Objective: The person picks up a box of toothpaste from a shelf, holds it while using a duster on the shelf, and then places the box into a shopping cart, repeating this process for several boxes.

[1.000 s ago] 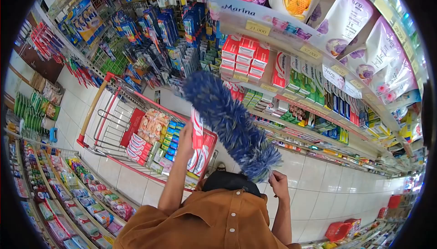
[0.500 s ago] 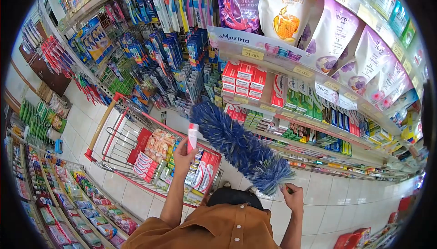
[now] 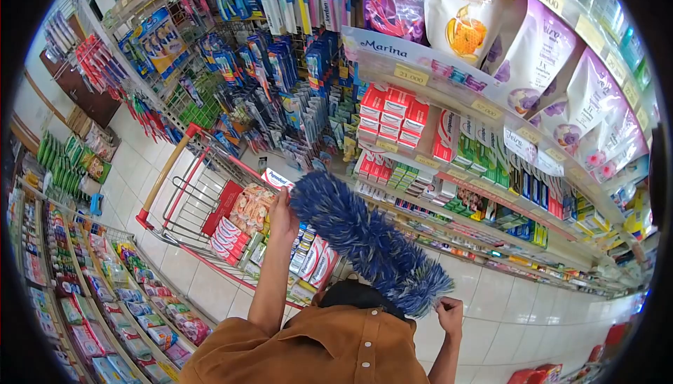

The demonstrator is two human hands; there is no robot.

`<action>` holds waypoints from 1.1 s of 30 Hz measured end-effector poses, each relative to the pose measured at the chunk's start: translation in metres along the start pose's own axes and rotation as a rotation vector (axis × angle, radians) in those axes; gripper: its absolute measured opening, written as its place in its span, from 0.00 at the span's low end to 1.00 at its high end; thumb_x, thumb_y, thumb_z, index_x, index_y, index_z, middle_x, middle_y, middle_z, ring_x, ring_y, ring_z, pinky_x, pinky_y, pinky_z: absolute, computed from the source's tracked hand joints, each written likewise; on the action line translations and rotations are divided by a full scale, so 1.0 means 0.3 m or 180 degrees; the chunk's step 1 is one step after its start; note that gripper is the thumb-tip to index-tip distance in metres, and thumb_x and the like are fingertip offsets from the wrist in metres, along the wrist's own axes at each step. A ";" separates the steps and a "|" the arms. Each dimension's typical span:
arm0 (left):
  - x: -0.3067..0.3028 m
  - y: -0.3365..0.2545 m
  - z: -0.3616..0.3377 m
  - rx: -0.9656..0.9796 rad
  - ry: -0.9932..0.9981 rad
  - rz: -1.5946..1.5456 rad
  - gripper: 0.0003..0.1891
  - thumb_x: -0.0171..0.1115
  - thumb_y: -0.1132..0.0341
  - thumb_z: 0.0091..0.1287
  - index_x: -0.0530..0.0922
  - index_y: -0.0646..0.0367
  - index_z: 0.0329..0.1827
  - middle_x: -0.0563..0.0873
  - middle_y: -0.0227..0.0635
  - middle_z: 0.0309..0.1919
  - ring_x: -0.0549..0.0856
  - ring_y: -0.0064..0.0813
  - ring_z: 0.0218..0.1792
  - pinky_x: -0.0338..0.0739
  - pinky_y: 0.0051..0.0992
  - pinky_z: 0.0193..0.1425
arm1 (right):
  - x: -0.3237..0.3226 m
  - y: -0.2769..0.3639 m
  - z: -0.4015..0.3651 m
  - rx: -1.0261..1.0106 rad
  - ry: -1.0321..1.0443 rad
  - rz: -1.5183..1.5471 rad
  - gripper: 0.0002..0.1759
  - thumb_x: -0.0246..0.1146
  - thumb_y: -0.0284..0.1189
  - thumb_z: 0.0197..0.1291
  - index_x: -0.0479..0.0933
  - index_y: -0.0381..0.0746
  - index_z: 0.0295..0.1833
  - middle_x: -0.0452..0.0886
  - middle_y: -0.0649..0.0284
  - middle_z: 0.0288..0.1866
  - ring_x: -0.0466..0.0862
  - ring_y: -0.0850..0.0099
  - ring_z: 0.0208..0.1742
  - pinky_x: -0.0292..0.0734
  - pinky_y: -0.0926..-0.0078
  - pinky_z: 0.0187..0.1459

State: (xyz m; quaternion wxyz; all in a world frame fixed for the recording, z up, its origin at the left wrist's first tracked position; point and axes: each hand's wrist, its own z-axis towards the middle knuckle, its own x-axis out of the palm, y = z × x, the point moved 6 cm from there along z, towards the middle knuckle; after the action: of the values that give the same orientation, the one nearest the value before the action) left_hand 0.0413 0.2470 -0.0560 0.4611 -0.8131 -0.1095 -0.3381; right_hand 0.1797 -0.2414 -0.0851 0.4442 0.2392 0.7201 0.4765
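Observation:
My left hand is raised over the red shopping cart and grips a red and white toothpaste box, now lying flat above my fingers. My right hand is low at the right and closed on the handle end of a blue fluffy duster, whose head slants up and left until it almost meets my left hand. The cart holds rows of toothpaste boxes and a pack of orange pouches.
Shelves of toothpaste boxes and hanging toothbrushes stand ahead, with large refill pouches on the top shelf. A second shelf row runs along the left. White floor tiles lie between them. My orange shirt fills the bottom.
My left hand turned the toothpaste box from upright to flat and shifted slightly up. The duster dropped a little and swung closer to that hand.

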 end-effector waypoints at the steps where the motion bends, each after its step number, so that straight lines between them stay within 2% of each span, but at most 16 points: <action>1: -0.007 0.010 0.007 -0.0073 -0.0014 -0.0095 0.13 0.53 0.61 0.71 0.73 0.62 0.48 0.82 0.34 0.42 0.82 0.25 0.43 0.79 0.23 0.45 | 0.001 0.007 -0.007 0.0025 0.0023 -0.0071 0.15 0.60 0.24 0.51 0.67 0.32 0.16 0.64 0.74 0.13 0.59 0.87 0.19 0.54 0.82 0.20; 3: -0.052 0.034 0.037 -0.0230 -0.0041 -0.0282 0.15 0.52 0.60 0.71 0.73 0.64 0.50 0.82 0.36 0.43 0.82 0.26 0.44 0.79 0.24 0.47 | 0.004 0.024 -0.013 0.0143 0.0072 -0.0089 0.15 0.63 0.26 0.51 0.69 0.31 0.18 0.63 0.74 0.13 0.59 0.86 0.19 0.54 0.81 0.20; 4: -0.045 0.041 0.039 -0.0471 0.0264 -0.0670 0.16 0.51 0.60 0.71 0.72 0.66 0.50 0.81 0.40 0.46 0.82 0.31 0.47 0.80 0.29 0.51 | 0.002 0.031 -0.019 0.0193 0.0090 -0.0098 0.15 0.64 0.26 0.51 0.70 0.31 0.18 0.63 0.74 0.13 0.59 0.86 0.19 0.54 0.81 0.19; 7: -0.012 0.075 0.027 -0.0607 0.0325 -0.0587 0.15 0.51 0.60 0.71 0.73 0.63 0.51 0.81 0.41 0.44 0.81 0.37 0.48 0.78 0.33 0.53 | -0.035 -0.012 -0.054 0.0431 -0.0183 -0.0549 0.17 0.70 0.33 0.49 0.78 0.27 0.27 0.74 0.69 0.15 0.65 0.83 0.19 0.63 0.78 0.22; 11: 0.042 0.107 0.015 -0.0683 0.0514 0.0476 0.15 0.56 0.67 0.67 0.71 0.65 0.52 0.81 0.42 0.44 0.82 0.36 0.46 0.78 0.36 0.53 | -0.106 -0.095 -0.130 0.0583 -0.0260 -0.0787 0.17 0.70 0.35 0.48 0.79 0.28 0.27 0.73 0.65 0.14 0.66 0.82 0.19 0.64 0.78 0.22; 13: 0.089 0.144 0.009 -0.0812 0.0781 0.0496 0.12 0.59 0.73 0.63 0.74 0.63 0.49 0.82 0.38 0.43 0.83 0.28 0.43 0.79 0.31 0.49 | -0.142 -0.170 -0.186 0.0846 -0.0391 -0.0624 0.17 0.70 0.35 0.48 0.79 0.29 0.27 0.73 0.63 0.14 0.67 0.82 0.19 0.64 0.77 0.22; 16: 0.104 0.215 0.046 -0.0857 0.1025 0.1038 0.15 0.61 0.72 0.62 0.74 0.63 0.52 0.83 0.34 0.41 0.83 0.25 0.41 0.78 0.28 0.47 | -0.192 -0.186 -0.258 0.0747 -0.0631 -0.0751 0.15 0.68 0.31 0.52 0.78 0.27 0.25 0.71 0.70 0.14 0.65 0.84 0.19 0.61 0.79 0.21; 18: 0.147 0.263 0.059 -0.1011 0.0993 0.1459 0.17 0.63 0.72 0.61 0.74 0.63 0.53 0.83 0.33 0.41 0.83 0.23 0.40 0.78 0.26 0.46 | -0.232 -0.249 -0.328 0.0960 -0.0651 -0.0942 0.16 0.68 0.31 0.52 0.78 0.26 0.25 0.72 0.69 0.14 0.66 0.84 0.20 0.62 0.79 0.21; 23: 0.210 0.421 0.224 -0.0623 0.1501 0.1815 0.20 0.65 0.70 0.60 0.75 0.65 0.55 0.84 0.33 0.40 0.84 0.23 0.38 0.79 0.24 0.41 | -0.272 -0.417 -0.493 0.1129 -0.0989 -0.1135 0.18 0.67 0.35 0.53 0.80 0.28 0.25 0.75 0.66 0.13 0.69 0.83 0.19 0.64 0.78 0.21; 25: 0.260 0.464 0.284 -0.0473 0.1523 0.2098 0.19 0.66 0.70 0.59 0.77 0.66 0.53 0.84 0.33 0.39 0.83 0.23 0.36 0.80 0.24 0.39 | -0.268 -0.505 -0.570 0.1654 -0.0899 -0.1042 0.20 0.67 0.42 0.50 0.83 0.33 0.29 0.80 0.55 0.18 0.80 0.70 0.20 0.71 0.72 0.27; 26: 0.282 0.490 0.314 -0.0464 0.1628 0.2159 0.18 0.67 0.70 0.58 0.78 0.67 0.50 0.84 0.33 0.36 0.83 0.22 0.34 0.79 0.22 0.37 | -0.257 -0.532 -0.604 0.1726 -0.0923 -0.1035 0.19 0.67 0.42 0.51 0.83 0.34 0.28 0.79 0.58 0.16 0.78 0.73 0.19 0.70 0.73 0.26; 27: 0.302 0.511 0.342 -0.0369 0.1661 0.2302 0.19 0.67 0.70 0.58 0.78 0.67 0.51 0.84 0.33 0.36 0.83 0.22 0.35 0.78 0.22 0.38 | -0.239 -0.548 -0.634 0.1573 -0.1108 -0.0774 0.20 0.66 0.39 0.54 0.81 0.32 0.22 0.71 0.69 0.10 0.66 0.84 0.14 0.59 0.80 0.18; 30: 0.371 0.567 0.409 -0.0314 0.1614 0.2806 0.20 0.69 0.72 0.55 0.77 0.66 0.52 0.84 0.35 0.37 0.83 0.24 0.36 0.77 0.23 0.41 | -0.181 -0.589 -0.741 0.2235 -0.1285 -0.0324 0.21 0.67 0.40 0.53 0.80 0.31 0.22 0.71 0.67 0.10 0.66 0.83 0.14 0.60 0.78 0.18; 31: 0.391 0.588 0.447 -0.0016 0.1704 0.2915 0.20 0.69 0.70 0.54 0.78 0.65 0.50 0.85 0.36 0.36 0.84 0.25 0.35 0.77 0.24 0.40 | -0.166 -0.590 -0.770 0.2445 -0.1335 -0.0308 0.22 0.67 0.41 0.52 0.79 0.30 0.22 0.72 0.66 0.10 0.67 0.81 0.14 0.60 0.77 0.18; 32: 0.385 0.647 0.509 0.0273 0.1786 0.3026 0.20 0.70 0.67 0.52 0.79 0.64 0.48 0.86 0.36 0.35 0.84 0.25 0.33 0.77 0.25 0.39 | -0.149 -0.592 -0.804 0.2051 -0.0951 -0.0713 0.22 0.61 0.44 0.59 0.81 0.33 0.32 0.72 0.66 0.17 0.69 0.78 0.22 0.66 0.75 0.25; 33: 0.375 0.709 0.576 0.0564 0.1865 0.3135 0.21 0.71 0.65 0.50 0.80 0.64 0.46 0.87 0.37 0.35 0.85 0.26 0.31 0.77 0.27 0.38 | -0.135 -0.619 -0.851 0.2085 -0.1015 -0.0654 0.23 0.61 0.46 0.58 0.81 0.33 0.31 0.71 0.67 0.16 0.69 0.77 0.21 0.66 0.75 0.25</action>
State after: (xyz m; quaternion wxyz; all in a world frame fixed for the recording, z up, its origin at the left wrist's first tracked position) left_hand 0.3070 0.2573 -0.1863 0.6415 -0.5989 0.3861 -0.2841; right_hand -0.0072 -0.4736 -0.1966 0.4961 0.3662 0.7763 0.1307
